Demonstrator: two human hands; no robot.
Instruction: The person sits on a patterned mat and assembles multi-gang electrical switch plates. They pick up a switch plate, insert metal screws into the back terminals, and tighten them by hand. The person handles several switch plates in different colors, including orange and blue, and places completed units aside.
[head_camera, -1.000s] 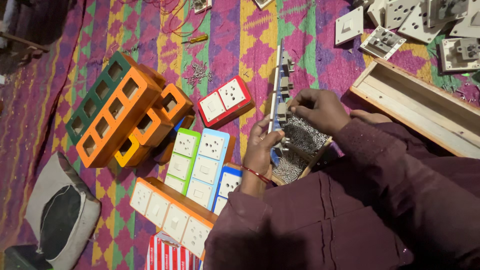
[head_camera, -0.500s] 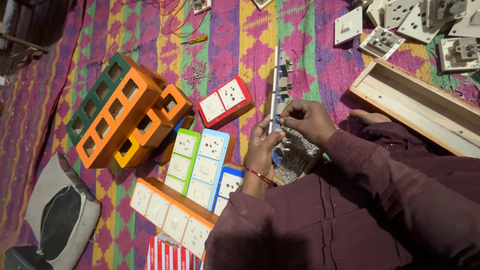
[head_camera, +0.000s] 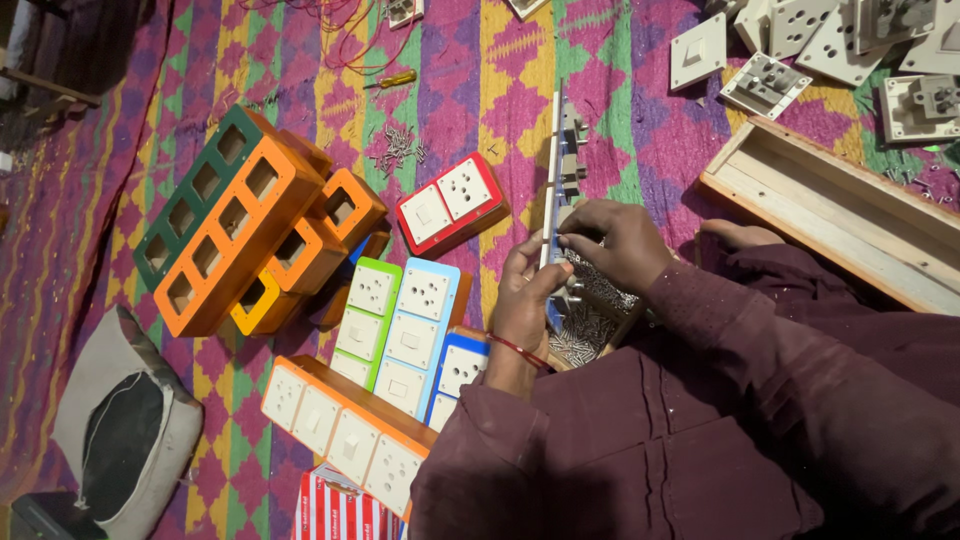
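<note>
My left hand (head_camera: 523, 296) grips the near end of a long white switch panel (head_camera: 556, 150) stood on edge, with grey switch backs sticking out to its right. My right hand (head_camera: 615, 243) rests on the same panel, fingers pinched at its edge near the switch backs; whether it holds a screw I cannot tell. Below the right hand sits a small wooden box of screws (head_camera: 588, 322), partly hidden by my sleeve.
Left lie orange and green empty frames (head_camera: 225, 220), a red switch box (head_camera: 450, 203), and green, blue and orange finished boards (head_camera: 400, 320). A long wooden box (head_camera: 840, 215) lies right, loose white socket parts (head_camera: 800, 50) beyond it. Loose screws (head_camera: 398, 150) and a screwdriver (head_camera: 390, 80) lie on the mat.
My right hand has slid from the screw box up to the panel's edge. My left hand keeps its hold on the panel, barely shifted.
</note>
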